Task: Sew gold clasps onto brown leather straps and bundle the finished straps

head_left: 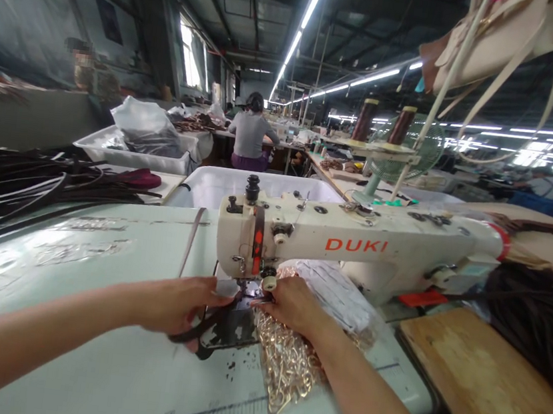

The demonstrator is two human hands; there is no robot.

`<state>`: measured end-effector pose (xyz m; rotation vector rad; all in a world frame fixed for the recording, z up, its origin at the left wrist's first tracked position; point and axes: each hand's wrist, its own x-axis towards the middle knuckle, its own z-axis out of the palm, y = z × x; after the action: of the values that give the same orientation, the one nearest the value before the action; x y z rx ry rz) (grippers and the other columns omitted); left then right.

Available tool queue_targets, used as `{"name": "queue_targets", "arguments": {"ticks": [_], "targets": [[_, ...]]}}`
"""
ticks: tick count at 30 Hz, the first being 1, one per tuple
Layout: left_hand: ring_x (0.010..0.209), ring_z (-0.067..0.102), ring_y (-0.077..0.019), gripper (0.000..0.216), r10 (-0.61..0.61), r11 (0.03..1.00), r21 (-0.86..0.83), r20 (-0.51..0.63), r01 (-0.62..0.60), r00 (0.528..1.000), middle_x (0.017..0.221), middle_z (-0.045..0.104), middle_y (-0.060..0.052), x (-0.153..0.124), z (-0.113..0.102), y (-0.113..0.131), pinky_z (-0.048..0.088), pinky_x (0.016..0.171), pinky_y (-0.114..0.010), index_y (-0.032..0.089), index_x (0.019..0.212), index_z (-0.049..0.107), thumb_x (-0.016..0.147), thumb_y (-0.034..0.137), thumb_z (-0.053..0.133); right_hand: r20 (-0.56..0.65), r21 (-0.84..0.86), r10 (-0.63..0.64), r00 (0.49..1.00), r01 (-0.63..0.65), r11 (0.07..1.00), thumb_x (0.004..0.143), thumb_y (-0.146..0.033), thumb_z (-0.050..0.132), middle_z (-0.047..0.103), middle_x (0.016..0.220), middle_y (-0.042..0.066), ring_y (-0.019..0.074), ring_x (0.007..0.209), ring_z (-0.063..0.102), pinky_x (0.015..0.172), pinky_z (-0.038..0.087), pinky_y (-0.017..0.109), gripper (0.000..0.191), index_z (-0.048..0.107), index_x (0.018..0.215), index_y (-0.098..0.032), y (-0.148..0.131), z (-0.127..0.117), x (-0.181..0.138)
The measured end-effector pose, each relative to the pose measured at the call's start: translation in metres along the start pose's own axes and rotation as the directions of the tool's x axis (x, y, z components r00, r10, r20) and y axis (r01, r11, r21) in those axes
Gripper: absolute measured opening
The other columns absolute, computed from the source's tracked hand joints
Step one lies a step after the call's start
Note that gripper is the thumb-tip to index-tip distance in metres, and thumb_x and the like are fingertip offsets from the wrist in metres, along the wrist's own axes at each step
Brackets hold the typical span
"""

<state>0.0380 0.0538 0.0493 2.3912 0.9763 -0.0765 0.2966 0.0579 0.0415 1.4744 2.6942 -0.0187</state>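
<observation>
My left hand [178,302] is closed on a dark strap [215,320], just left of the needle area. The strap runs up toward the presser foot [247,289] of a white sewing machine [303,237] lettered DUKI in red. To the right of the foot, my right hand [292,300] is closed, its fingertips pinching the strap close to the needle; its grip is partly hidden. Beneath the right wrist lies a clear bag of gold-coloured metal clasps [287,363], with white material [334,288] behind it.
Dark straps [11,188] are heaped at the left, and more [534,326] lie at the right beside a wooden board [491,388]. A white bin [264,182] stands behind the machine. Thread spools [365,120] and a bag [508,47] are above. A co-worker [252,133] sits ahead.
</observation>
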Motion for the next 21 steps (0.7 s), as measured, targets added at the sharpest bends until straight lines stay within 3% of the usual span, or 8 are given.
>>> {"name": "queue_targets", "arguments": {"ticks": [2, 4, 9, 14, 18, 21], "targets": [[0.105, 0.058, -0.0281, 0.088, 0.075, 0.979, 0.201, -0.181, -0.037, 0.981, 0.121, 0.055, -0.012, -0.001, 0.017, 0.011, 0.049, 0.094, -0.04, 0.028, 0.137, 0.044, 0.062, 0.059, 0.075, 0.003, 0.006, 0.004, 1.0, -0.004, 1.0, 0.091, -0.061, 0.042, 0.07, 0.094, 0.012, 0.0245, 0.093, 0.064, 0.077, 0.041, 0.029, 0.051, 0.069, 0.099, -0.017, -0.001, -0.002, 0.0], [0.12, 0.049, -0.0316, 0.097, 0.059, 0.967, 0.254, -0.269, 0.012, 0.961, 0.134, 0.047, -0.016, 0.0, 0.034, 0.025, 0.041, 0.105, -0.042, 0.021, 0.138, 0.044, 0.058, 0.067, 0.074, -0.001, 0.01, 0.009, 1.0, -0.009, 1.0, 0.091, -0.061, 0.042, 0.07, 0.095, 0.013, 0.025, 0.094, 0.064, 0.078, 0.041, 0.03, 0.051, 0.069, 0.099, -0.017, -0.002, -0.002, -0.001], [0.137, 0.029, -0.0329, 0.121, -0.126, 0.958, 0.195, -0.372, 0.21, 0.92, 0.148, 0.027, -0.025, 0.012, 0.068, 0.051, 0.026, 0.115, -0.041, 0.0, 0.143, 0.029, 0.056, 0.076, 0.066, -0.016, 0.013, 0.015, 1.0, -0.014, 1.0, 0.092, -0.06, 0.041, 0.07, 0.095, 0.013, 0.0253, 0.095, 0.064, 0.08, 0.043, 0.031, 0.052, 0.069, 0.099, -0.017, -0.002, -0.001, -0.002], [0.139, 0.022, -0.0315, 0.117, -0.175, 0.951, 0.173, -0.378, 0.255, 0.909, 0.151, 0.017, -0.021, 0.017, 0.086, 0.047, 0.025, 0.114, -0.042, 0.003, 0.145, 0.024, 0.063, 0.082, 0.053, -0.012, 0.003, 0.026, 1.0, -0.026, 1.0, 0.091, -0.058, 0.043, 0.07, 0.094, 0.014, 0.0257, 0.096, 0.064, 0.08, 0.043, 0.031, 0.05, 0.069, 0.099, -0.016, -0.002, 0.0, -0.001], [0.136, 0.029, -0.0327, 0.112, -0.061, 0.942, 0.267, -0.465, 0.205, 0.883, 0.147, 0.025, -0.022, 0.011, 0.1, 0.042, 0.033, 0.11, -0.041, 0.004, 0.143, 0.032, 0.063, 0.08, 0.055, -0.025, 0.015, 0.001, 1.0, -0.001, 1.0, 0.092, -0.059, 0.042, 0.071, 0.095, 0.012, 0.0251, 0.096, 0.064, 0.081, 0.043, 0.031, 0.05, 0.069, 0.099, -0.018, -0.003, -0.002, -0.002], [0.131, 0.038, -0.0335, 0.113, 0.156, 0.877, 0.46, -0.54, 0.135, 0.827, 0.142, 0.034, -0.025, 0.006, 0.108, 0.045, 0.044, 0.104, -0.039, 0.001, 0.146, 0.018, 0.066, 0.068, 0.063, -0.021, 0.02, 0.011, 1.0, -0.011, 1.0, 0.091, -0.059, 0.043, 0.071, 0.095, 0.012, 0.0249, 0.095, 0.065, 0.081, 0.043, 0.031, 0.049, 0.069, 0.099, -0.018, -0.004, -0.003, -0.002]]}}
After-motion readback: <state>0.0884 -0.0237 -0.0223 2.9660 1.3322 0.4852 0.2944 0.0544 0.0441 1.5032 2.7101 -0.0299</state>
